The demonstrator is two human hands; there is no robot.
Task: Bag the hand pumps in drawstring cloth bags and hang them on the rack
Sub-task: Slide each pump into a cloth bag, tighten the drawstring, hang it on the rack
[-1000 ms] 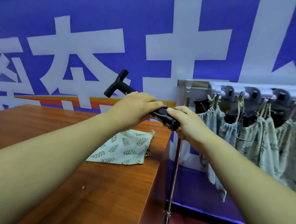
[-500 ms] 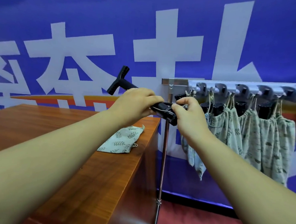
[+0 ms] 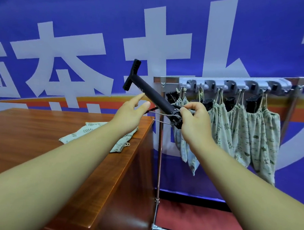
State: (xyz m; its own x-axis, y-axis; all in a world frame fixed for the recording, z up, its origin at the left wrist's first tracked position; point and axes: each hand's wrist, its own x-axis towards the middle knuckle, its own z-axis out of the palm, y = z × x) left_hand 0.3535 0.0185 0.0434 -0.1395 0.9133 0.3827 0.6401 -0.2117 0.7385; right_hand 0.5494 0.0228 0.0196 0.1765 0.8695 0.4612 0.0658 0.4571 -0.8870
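A black hand pump (image 3: 154, 94) with a T-handle at its upper left end is held tilted in the air above the table's right edge. My right hand (image 3: 194, 121) grips its lower end, where a thin wire foot sticks out. My left hand (image 3: 132, 113) is just left of the barrel, fingers spread, holding nothing. A leaf-print drawstring cloth bag (image 3: 96, 135) lies flat on the wooden table (image 3: 39, 134), partly hidden by my left forearm. The rack (image 3: 235, 83) to the right carries several bagged pumps (image 3: 253, 131) hanging by their cords.
The rack's metal upright (image 3: 159, 159) stands close against the table's right side, with a crossbar near the red floor (image 3: 203, 223). A blue banner with large white characters fills the wall behind.
My left hand has let go of the pump barrel and opened. The pump now rests in my right hand alone, its handle tipped higher. The view has shifted right, showing more of the rack.
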